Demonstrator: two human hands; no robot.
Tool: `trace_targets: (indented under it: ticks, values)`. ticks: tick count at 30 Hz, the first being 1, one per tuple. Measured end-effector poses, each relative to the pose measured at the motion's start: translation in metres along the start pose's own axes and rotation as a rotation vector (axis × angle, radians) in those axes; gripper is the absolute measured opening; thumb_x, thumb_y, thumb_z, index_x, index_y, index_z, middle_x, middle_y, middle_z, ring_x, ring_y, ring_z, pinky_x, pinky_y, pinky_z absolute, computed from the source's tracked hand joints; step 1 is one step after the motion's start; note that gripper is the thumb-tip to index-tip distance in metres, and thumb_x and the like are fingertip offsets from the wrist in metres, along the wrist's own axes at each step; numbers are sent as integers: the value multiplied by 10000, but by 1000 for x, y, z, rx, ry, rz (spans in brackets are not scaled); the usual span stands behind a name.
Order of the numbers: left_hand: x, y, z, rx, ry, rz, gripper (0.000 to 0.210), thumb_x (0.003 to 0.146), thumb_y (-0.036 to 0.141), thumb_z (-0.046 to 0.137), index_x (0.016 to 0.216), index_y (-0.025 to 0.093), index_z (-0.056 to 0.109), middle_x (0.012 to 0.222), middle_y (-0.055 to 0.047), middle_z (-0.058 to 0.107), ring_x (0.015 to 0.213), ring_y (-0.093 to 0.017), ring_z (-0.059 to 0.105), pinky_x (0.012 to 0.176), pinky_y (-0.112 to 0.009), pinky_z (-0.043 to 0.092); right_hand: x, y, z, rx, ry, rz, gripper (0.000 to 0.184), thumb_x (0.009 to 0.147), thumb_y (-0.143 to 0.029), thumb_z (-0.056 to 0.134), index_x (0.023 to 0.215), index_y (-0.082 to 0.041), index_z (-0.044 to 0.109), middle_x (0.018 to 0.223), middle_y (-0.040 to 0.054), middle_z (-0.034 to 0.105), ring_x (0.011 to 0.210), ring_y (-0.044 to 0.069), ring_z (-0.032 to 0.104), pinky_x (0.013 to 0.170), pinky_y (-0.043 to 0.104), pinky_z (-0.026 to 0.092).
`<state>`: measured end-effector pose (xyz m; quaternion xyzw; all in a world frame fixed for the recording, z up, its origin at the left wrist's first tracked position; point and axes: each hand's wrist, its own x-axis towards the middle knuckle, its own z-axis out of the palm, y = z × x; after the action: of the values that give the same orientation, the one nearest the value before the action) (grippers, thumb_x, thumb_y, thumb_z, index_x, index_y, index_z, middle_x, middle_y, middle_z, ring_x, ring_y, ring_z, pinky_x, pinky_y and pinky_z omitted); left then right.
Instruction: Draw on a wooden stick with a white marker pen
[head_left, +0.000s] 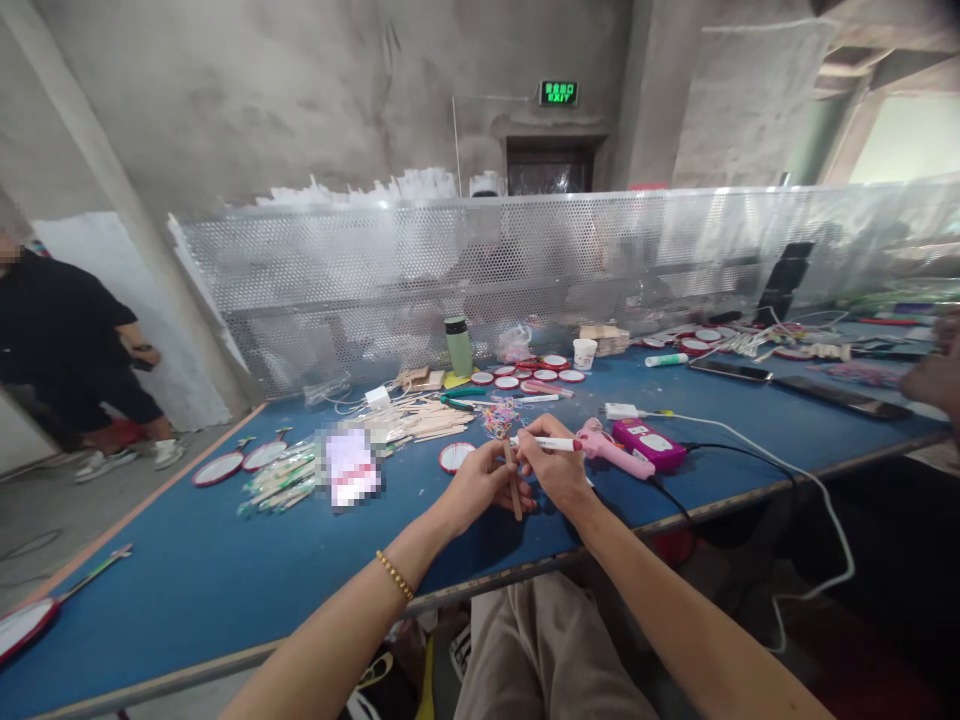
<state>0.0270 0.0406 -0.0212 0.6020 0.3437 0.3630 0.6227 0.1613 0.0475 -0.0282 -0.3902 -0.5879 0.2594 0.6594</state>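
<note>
My left hand (480, 487), gold beaded bracelet at the wrist, is closed around a flat wooden craft stick (515, 495) held above the blue table near its front edge. In my right hand (553, 470) is a slim white pen (551, 443) with a red end, its tip close to the upper part of the stick. Whether the tip touches the wood I cannot tell. Just beyond the hands lie a tangle of colourful thin strands (501, 416) and a red-rimmed white disc (456, 457). A pink glue gun (621, 454) rests right of my right hand, beside a purple box (651, 446).
Loose wooden sticks (435, 418), a blurred phone-like rectangle (351, 468) and bagged sticks (281, 480) lie to the left. A green bottle (458, 348) and paper cup (584, 354) stand behind. White cable (750, 440) crosses the right side. A person (67, 330) stands at left.
</note>
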Motion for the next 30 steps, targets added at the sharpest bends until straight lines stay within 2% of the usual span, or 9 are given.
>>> trace_targets:
  ticks: [16, 30]
  values:
    - [0, 1, 1, 0, 6, 4, 301, 758, 381, 641, 901, 195, 454, 621, 7, 649, 558, -207, 691, 541, -322, 560, 0, 3, 1, 18, -2, -12, 206, 802, -349, 586, 677, -205, 507, 509, -47, 569, 366, 96, 528, 365, 191, 419]
    - [-2, 1, 1, -11, -5, 8, 370, 729, 439, 681, 898, 192, 463, 631, 7, 654, 565, -201, 694, 549, -316, 565, 0, 0, 0, 14, 5, 3, 242, 797, -399, 603, 686, -204, 512, 526, -39, 581, 369, 102, 532, 363, 200, 425]
